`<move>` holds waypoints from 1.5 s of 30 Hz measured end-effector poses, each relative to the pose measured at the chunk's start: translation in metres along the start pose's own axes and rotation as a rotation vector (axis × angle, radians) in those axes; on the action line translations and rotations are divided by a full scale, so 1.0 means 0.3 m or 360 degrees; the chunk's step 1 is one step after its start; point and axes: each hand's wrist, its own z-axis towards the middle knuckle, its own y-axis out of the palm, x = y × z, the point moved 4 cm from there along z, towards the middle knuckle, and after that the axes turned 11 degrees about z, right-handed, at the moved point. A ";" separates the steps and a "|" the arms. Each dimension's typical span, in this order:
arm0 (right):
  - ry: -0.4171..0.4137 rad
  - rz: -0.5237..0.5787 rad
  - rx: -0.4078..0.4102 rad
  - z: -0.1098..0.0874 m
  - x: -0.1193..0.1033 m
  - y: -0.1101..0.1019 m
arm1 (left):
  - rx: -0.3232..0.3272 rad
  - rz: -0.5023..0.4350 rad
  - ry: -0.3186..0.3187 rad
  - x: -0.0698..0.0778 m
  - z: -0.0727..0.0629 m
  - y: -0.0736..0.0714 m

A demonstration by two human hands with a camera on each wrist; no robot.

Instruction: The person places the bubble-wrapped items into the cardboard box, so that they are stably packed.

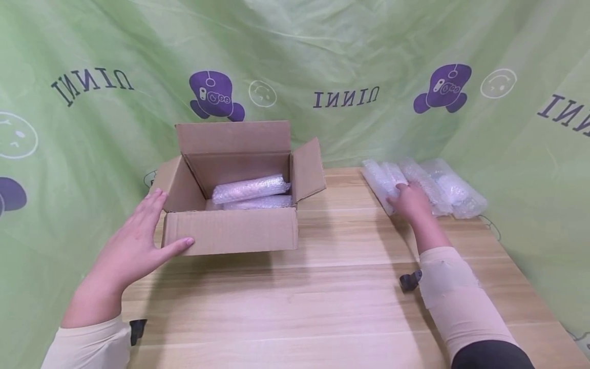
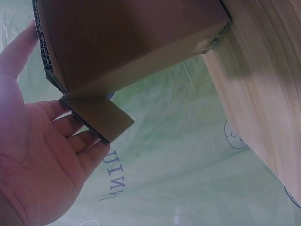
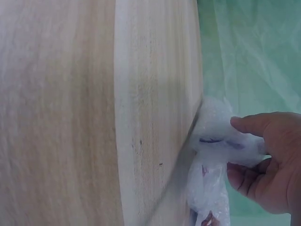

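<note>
An open cardboard box (image 1: 230, 230) stands on the table with bubble-wrapped packages (image 1: 249, 189) inside. My left hand (image 1: 133, 246) rests against its left front corner, thumb on the front flap and fairly straight fingers along the left flap. In the left wrist view, the fingertips of the left hand (image 2: 51, 155) touch the edge of a flap (image 2: 101, 117). At the back right, my right hand (image 1: 412, 202) reaches into a row of bubble-wrapped packages (image 1: 456, 192). The right wrist view has the thumb and curled fingers of the right hand (image 3: 268, 160) around a bubble-wrapped package (image 3: 225, 141); its contents are unclear.
The wooden table (image 1: 286, 307) carries the box at left and the wrapped row at right. A green printed curtain (image 1: 295, 51) hangs close behind the table and along both sides. The box flaps (image 1: 310, 169) stick outward.
</note>
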 end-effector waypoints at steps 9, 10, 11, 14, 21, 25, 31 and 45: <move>-0.0036 0.0073 0.0006 0.001 -0.010 -0.019 | 0.0009 0.0021 0.0009 0.002 0.000 -0.002; -0.0041 0.0089 -0.0002 0.000 -0.015 -0.024 | 0.0011 0.0021 0.0010 0.002 -0.001 -0.002; -0.0048 0.0108 -0.0011 0.001 -0.021 -0.029 | 0.0012 0.0019 0.0010 0.002 -0.001 -0.002; -0.0084 0.0157 -0.0024 0.003 -0.044 -0.052 | 0.0015 0.0012 0.0010 0.002 -0.002 -0.002; -0.0192 0.0223 -0.0025 0.013 -0.094 -0.110 | 0.0013 0.0007 0.0007 0.001 -0.002 -0.003; -0.0264 0.0257 -0.0020 0.018 -0.128 -0.147 | 0.0005 0.0003 0.0002 0.001 -0.002 -0.002; -0.0310 0.0330 -0.0086 0.020 -0.194 -0.206 | 0.0009 0.0007 0.0007 0.004 -0.001 -0.003; -0.0425 0.0390 -0.0004 0.030 -0.386 -0.389 | 0.0030 0.0021 0.0026 -0.002 0.004 0.002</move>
